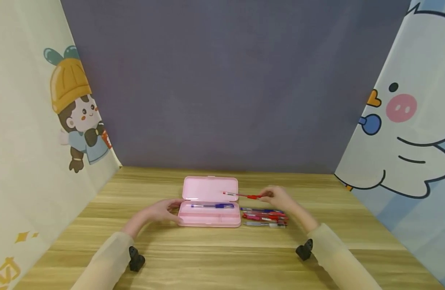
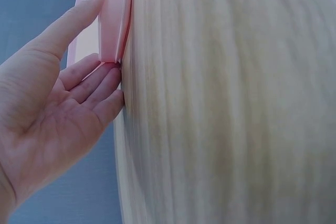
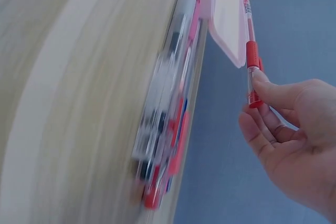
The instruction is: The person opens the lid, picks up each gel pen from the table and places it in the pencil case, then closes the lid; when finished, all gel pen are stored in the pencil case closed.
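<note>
A pink pencil case (image 1: pixel 209 220) lies with its lid (image 1: pixel 204 188) folded back, and one blue pen (image 1: pixel 208 206) rests in its rear compartment. At the case's left end is my left hand (image 1: pixel 165 210), thumb along the front side and fairly straight fingers touching the end, as the left wrist view shows. My right hand (image 1: pixel 277 197) pinches a red pen (image 3: pixel 252 51) near its capped end, between thumb and fingers. That pen is held level above the table, its other end pointing left over the lid's right edge.
Right of the case lies a bunch of pens (image 1: pixel 264 218) side by side, blue, red and clear ones. The wooden table (image 1: pixel 208 262) meets a dark grey panel (image 1: pixel 226 100) at the back. Printed cartoon walls stand on both sides.
</note>
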A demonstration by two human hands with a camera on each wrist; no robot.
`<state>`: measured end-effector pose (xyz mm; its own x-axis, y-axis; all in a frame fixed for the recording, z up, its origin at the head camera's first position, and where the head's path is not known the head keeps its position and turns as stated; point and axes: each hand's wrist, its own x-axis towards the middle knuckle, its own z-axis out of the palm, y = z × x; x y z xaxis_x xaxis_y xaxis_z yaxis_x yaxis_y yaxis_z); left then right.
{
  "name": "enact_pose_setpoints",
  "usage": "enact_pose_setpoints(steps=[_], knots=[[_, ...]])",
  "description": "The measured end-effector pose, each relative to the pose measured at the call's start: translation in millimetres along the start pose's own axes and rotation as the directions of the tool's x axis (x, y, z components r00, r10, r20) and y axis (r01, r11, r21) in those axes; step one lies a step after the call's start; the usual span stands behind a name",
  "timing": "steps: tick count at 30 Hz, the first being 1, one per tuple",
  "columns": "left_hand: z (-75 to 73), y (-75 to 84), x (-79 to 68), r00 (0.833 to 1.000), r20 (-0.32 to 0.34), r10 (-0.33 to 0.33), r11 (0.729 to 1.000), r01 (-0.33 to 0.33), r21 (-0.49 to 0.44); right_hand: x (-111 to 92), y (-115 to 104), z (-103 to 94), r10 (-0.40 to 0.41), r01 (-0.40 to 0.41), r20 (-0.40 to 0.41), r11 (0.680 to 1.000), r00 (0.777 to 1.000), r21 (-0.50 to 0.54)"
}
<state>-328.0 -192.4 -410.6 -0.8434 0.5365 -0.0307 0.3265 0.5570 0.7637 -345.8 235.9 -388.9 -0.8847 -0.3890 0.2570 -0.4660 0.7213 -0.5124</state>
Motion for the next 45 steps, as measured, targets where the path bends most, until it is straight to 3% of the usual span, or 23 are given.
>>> enact_pose_setpoints(steps=[14,35,45], knots=[[-0.3,-2.3,2.3,0.999,-0.012,-0.034,0.999,0.034,-0.012,20,-27,19.4,-0.143,0.143,0.018,0.99,0.99,0.004],[-1.9,-3.9,1.3,1.0,0.002,-0.018,1.0,0.018,-0.011,40,-56,48.2,-0.204,0.194,0.084,0.974,0.975,0.114],[-0.7,-2.9,1.3,1.0,0.0,-0.03,0.999,0.03,-0.014,42,-66,59.9,-0.191,0.187,0.098,0.981,0.977,0.053]])
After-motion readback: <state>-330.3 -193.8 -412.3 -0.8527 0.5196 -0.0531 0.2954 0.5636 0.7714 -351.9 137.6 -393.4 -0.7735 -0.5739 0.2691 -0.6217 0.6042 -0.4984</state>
